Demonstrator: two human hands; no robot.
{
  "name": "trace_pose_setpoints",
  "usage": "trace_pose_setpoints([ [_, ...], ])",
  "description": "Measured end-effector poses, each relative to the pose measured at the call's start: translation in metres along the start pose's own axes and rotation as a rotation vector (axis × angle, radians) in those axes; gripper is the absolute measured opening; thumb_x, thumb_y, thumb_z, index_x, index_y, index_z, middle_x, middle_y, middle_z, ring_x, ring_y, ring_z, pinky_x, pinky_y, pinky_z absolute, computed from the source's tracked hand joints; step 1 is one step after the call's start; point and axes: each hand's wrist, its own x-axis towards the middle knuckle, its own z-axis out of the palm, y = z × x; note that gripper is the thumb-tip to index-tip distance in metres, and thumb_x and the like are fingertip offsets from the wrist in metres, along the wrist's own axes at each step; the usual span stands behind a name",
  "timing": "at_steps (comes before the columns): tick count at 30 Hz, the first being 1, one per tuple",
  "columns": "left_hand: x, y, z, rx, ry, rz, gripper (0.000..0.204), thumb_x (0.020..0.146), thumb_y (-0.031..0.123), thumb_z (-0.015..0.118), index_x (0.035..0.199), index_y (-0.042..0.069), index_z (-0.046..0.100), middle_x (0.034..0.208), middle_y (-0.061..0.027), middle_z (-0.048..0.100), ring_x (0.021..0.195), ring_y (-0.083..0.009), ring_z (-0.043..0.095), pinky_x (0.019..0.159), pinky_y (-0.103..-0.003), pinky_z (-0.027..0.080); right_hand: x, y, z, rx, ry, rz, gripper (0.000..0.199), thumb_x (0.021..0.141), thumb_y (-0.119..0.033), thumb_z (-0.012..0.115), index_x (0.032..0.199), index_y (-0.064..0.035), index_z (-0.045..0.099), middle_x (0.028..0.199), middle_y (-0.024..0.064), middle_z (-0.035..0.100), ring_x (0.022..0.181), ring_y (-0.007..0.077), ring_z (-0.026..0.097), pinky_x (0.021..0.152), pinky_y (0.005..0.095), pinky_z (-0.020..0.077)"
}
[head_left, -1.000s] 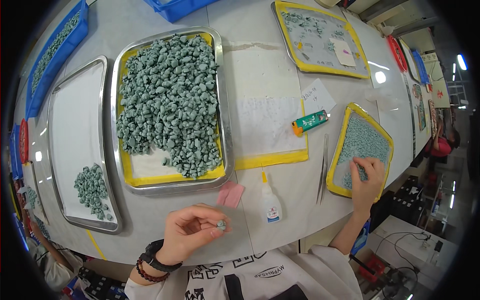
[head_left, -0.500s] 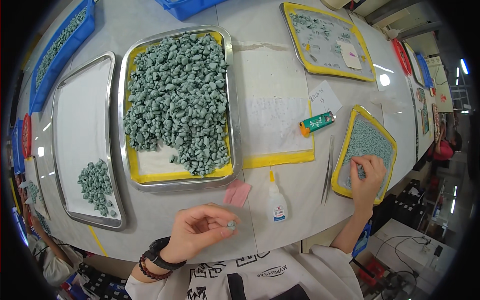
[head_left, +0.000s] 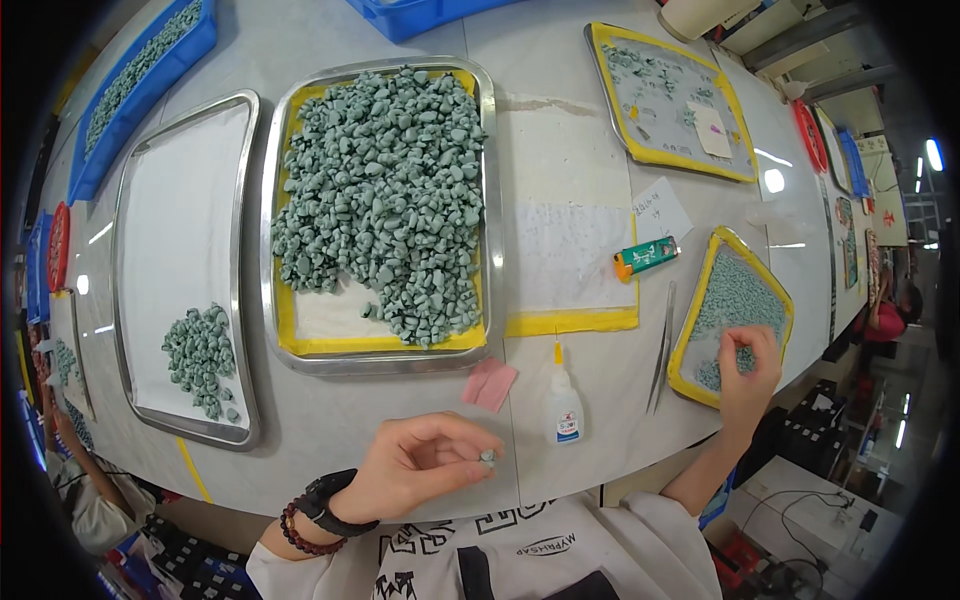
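My left hand (head_left: 425, 465), with a dark band and a beaded bracelet at its wrist, pinches a small grey-green stone (head_left: 488, 457) between thumb and fingertips above the table's near edge. Over a small yellow-edged tray (head_left: 684, 352) of fine green chips (head_left: 740, 297), my right hand (head_left: 750, 370) has its thumb and forefinger closed; whatever is between them is too small to make out. Between my hands stands a white glue bottle (head_left: 564, 408) with a yellow nozzle. Tweezers (head_left: 662, 350) lie left of the chip tray, and a folded pink cloth (head_left: 490, 384) rests near my left hand.
A metal tray (head_left: 380, 362) heaped with green stones stands ahead; left of it, a white-lined tray (head_left: 180, 408) holds a smaller pile. Beyond are a green-and-orange lighter-shaped object (head_left: 648, 258), paper (head_left: 662, 207), a yellow-edged tray (head_left: 690, 165) and blue bins (head_left: 195, 45).
My right hand has shifted slightly down and right over the chip tray. My left hand still holds the stone. The whole view has moved a little.
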Motion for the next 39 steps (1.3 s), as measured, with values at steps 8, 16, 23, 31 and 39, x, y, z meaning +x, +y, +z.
trace_pose_setpoints([
  [8, 0.002, -0.004, 0.0, -0.071, -0.058, 0.035, 0.025, 0.083, -0.011, 0.056, 0.107, -0.005, 0.058, 0.103, -0.0092, 0.062, 0.091, -0.0105, 0.06, 0.087, -0.028, 0.051, -0.013, 0.006, 0.001, -0.06, -0.009, 0.042, 0.014, 0.072, 0.004, 0.062, 0.086, 0.0036, 0.061, 0.082, 0.0104, 0.057, 0.074, 0.0205, 0.057, 0.069, 0.0284, 0.0458],
  [16, 0.004, 0.0, 0.001, -0.056, -0.006, 0.051, 0.022, 0.081, -0.012, 0.057, 0.101, -0.005, 0.059, 0.104, -0.0165, 0.061, 0.091, -0.0195, 0.063, 0.082, -0.031, 0.053, -0.014, 0.004, 0.003, -0.101, -0.01, 0.051, 0.011, 0.07, 0.0, 0.066, 0.079, -0.0021, 0.061, 0.08, 0.0086, 0.057, 0.079, 0.0247, 0.056, 0.071, 0.034, 0.0416],
  [23, 0.002, -0.005, -0.004, -0.06, -0.056, 0.004, 0.026, 0.082, -0.012, 0.056, 0.108, -0.006, 0.057, 0.108, -0.0107, 0.06, 0.094, -0.0133, 0.06, 0.087, -0.028, 0.05, -0.01, -0.005, 0.004, -0.227, 0.009, -0.092, 0.007, 0.07, 0.002, 0.064, 0.076, 0.0004, 0.06, 0.074, 0.0099, 0.056, 0.074, 0.0247, 0.056, 0.066, 0.0333, 0.0427],
  [31, 0.002, -0.002, 0.007, 0.053, -0.015, 0.077, 0.019, 0.082, -0.009, 0.058, 0.1, -0.005, 0.06, 0.101, -0.014, 0.061, 0.098, -0.0179, 0.059, 0.083, -0.03, 0.051, -0.032, -0.131, 0.015, 0.747, -0.384, -0.38, 0.019, 0.056, -0.001, 0.073, 0.071, -0.0076, 0.064, 0.077, 0.0002, 0.058, 0.069, 0.0174, 0.054, 0.068, 0.0305, 0.0389],
  [39, 0.001, -0.002, 0.0, 0.277, -0.07, 0.241, 0.011, 0.081, -0.006, 0.061, 0.092, -0.003, 0.063, 0.1, -0.0137, 0.061, 0.091, -0.0158, 0.06, 0.077, -0.028, 0.049, -0.03, -0.151, 0.031, 0.756, -0.527, -0.415, 0.025, 0.054, -0.001, 0.074, 0.076, -0.0102, 0.066, 0.077, -0.001, 0.058, 0.066, 0.0185, 0.053, 0.068, 0.0309, 0.0393],
])
